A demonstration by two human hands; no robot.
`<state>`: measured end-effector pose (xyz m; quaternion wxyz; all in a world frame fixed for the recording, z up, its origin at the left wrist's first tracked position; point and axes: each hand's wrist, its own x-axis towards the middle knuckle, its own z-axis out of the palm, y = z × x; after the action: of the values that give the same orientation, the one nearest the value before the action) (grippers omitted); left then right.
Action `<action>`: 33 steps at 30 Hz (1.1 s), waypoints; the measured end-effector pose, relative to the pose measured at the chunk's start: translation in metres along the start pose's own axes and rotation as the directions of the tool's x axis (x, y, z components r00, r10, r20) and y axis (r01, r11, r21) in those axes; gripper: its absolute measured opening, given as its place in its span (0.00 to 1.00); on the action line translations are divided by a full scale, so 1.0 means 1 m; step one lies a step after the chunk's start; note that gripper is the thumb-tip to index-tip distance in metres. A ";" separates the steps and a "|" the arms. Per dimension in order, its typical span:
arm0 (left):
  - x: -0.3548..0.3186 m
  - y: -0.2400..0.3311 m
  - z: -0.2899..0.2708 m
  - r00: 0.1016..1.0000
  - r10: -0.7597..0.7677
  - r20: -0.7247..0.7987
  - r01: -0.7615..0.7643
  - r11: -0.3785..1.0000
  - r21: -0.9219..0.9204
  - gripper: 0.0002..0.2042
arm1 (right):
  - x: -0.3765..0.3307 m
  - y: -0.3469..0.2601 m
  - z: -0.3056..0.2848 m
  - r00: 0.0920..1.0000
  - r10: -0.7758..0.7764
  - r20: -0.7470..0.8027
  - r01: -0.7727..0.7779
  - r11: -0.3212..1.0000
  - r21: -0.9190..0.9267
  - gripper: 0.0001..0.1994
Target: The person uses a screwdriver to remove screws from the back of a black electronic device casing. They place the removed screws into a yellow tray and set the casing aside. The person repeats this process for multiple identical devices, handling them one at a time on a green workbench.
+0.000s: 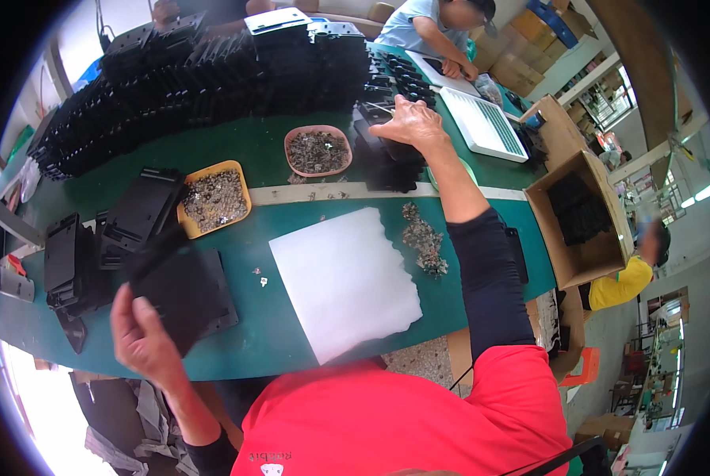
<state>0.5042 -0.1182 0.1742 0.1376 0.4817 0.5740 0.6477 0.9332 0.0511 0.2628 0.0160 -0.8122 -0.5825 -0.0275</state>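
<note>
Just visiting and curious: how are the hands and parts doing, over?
Left hand: gripping black plate, blurred. Right hand: at stacked black parts, grip unclear. White sheet right of the plate; nothing visibly blocking either hand.

Workshop: stacked black plates [212, 87], trays [248, 194] of small metal parts [216, 198], co-workers [428, 33].

A red shirt [402, 420] with white print [271, 470] is worn with dark, perhaps navy, sleeves [491, 278].

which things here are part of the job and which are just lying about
Likely in the job:
black panel in left hand
dark stack at right hand
small metal pieces
white sheet

Seemingly lying about:
background cartons
orange object on floor
</note>
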 end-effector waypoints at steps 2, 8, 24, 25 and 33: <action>-0.019 0.000 0.024 0.978 -0.102 0.184 0.120 0.989 -0.086 0.13 | 0.013 0.005 0.016 1.000 0.017 0.020 -0.017 0.999 -0.034 0.45; -0.062 -0.003 0.068 0.767 -0.333 0.548 0.554 0.774 -0.305 0.12 | 0.011 -0.003 0.045 0.999 0.030 -0.011 -0.031 0.997 -0.066 0.44; -0.105 -0.026 0.108 0.438 -0.540 0.719 0.872 0.449 -0.193 0.14 | -0.131 0.013 0.079 0.961 -0.275 0.014 0.163 0.613 0.773 0.15; -0.106 -0.028 0.110 0.441 -0.530 0.724 0.862 0.475 -0.177 0.14 | -0.150 0.014 0.084 0.938 -0.319 0.134 0.078 0.571 0.817 0.14; -0.117 -0.006 0.114 0.661 -0.279 0.696 0.383 0.924 0.005 0.21 | -0.138 -0.006 0.127 0.920 -0.383 -0.087 0.355 0.713 0.604 0.10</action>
<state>0.6491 -0.1325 0.1003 0.4890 0.5623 0.5125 0.4266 0.8868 -0.0698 0.1272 0.2577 -0.6309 -0.7101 0.1769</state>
